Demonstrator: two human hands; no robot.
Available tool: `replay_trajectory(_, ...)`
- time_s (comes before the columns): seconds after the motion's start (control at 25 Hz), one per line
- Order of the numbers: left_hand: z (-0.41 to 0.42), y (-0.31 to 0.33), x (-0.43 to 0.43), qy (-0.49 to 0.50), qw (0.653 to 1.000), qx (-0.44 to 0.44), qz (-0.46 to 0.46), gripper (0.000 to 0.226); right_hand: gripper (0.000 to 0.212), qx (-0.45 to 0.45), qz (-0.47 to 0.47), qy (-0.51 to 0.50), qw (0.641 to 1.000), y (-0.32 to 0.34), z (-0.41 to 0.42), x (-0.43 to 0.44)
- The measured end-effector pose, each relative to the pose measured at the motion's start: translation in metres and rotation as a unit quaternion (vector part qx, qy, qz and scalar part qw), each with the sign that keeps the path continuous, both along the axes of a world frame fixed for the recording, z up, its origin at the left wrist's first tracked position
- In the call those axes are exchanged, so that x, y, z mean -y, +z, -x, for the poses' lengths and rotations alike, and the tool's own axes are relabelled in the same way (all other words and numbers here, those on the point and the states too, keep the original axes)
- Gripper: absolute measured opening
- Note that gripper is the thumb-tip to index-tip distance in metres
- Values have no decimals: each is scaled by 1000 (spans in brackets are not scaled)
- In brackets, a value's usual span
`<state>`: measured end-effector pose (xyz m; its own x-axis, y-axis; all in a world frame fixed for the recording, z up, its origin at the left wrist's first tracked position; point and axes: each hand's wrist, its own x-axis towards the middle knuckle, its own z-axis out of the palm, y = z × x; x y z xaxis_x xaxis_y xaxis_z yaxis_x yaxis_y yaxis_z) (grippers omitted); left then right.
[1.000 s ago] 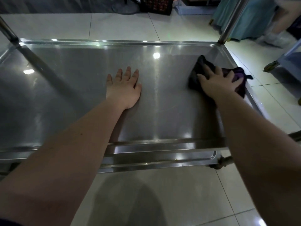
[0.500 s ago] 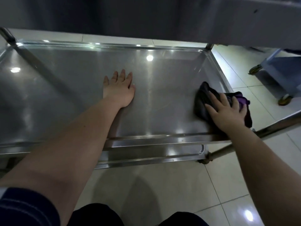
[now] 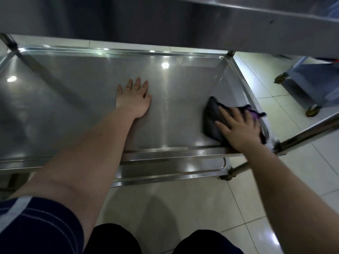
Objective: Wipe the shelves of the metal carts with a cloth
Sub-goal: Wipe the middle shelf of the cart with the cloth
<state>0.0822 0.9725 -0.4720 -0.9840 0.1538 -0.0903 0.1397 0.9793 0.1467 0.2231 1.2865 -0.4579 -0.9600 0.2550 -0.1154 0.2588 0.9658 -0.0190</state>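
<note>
Two grips are in view, the left grip (image 3: 134, 99) and the right grip (image 3: 238, 129), and there is one dark cloth (image 3: 211, 114). The near metal cart shows three shelves: the upper shelf (image 3: 165, 19), the middle shelf (image 3: 73, 88) and the lower shelf (image 3: 165, 171). Three of its uprights can be counted: the far-left upright (image 3: 8, 42), the far-right upright (image 3: 230, 53) and the near-right upright (image 3: 308, 129). A second cart (image 3: 315, 77) stands at the right, making two carts, and it shows two casters, the farther caster (image 3: 280, 77) and the nearer caster (image 3: 311, 111). One striped sleeve (image 3: 36, 226) shows.
</note>
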Motion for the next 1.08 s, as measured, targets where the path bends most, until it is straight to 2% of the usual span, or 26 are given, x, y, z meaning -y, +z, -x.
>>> replay_trajectory(0.08, 2, 3, -4, -5, 999, 15, -34, 56, 58, 10, 9, -44, 999, 1, -4, -28)
replay_trajectory(0.2, 4, 10, 31, -16, 990, 9, -136, 52, 58, 19, 10, -35, 999, -1, -1, -27)
replay_trajectory(0.24, 3, 11, 58, -18, 991, -5, -132, 51, 58, 19, 8, -33, 999, -1, -1, -26)
replay_trajectory(0.36, -12, 4, 145, 7, 999, -19, -31, 52, 60, 25, -2, -32, 999, -3, 0, -23)
replay_trajectory(0.52, -25, -6, 169, 19, 999, -16, 32, 55, 62, 25, 16, -7, 1000, 2, 8, 24)
replay_trajectory(0.6, -24, -7, 168, 17, 999, -33, 34, 55, 60, 7, 1, 74, 997, -2, 9, 78)
replay_trajectory(0.68, -25, -8, 171, 19, 999, -38, 33, 55, 61, -25, -1, 185, 983, -15, 5, 144)
replay_trajectory(0.76, -25, -8, 171, 20, 999, -38, 30, 55, 63, -30, 12, 248, 968, -21, 21, 196)
replay_trajectory(0.88, -27, -9, 169, 14, 998, -50, 21, 54, 62, -29, 26, 229, 973, -15, 102, 227)
replay_trajectory(0.96, -26, -9, 170, 13, 998, -56, 18, 54, 62, 3, 43, 187, 981, -6, 161, 238)
replay_trajectory(1.08, -25, -9, 171, 19, 998, -51, 17, 54, 64, 13, 44, 154, 987, 1, 190, 254)
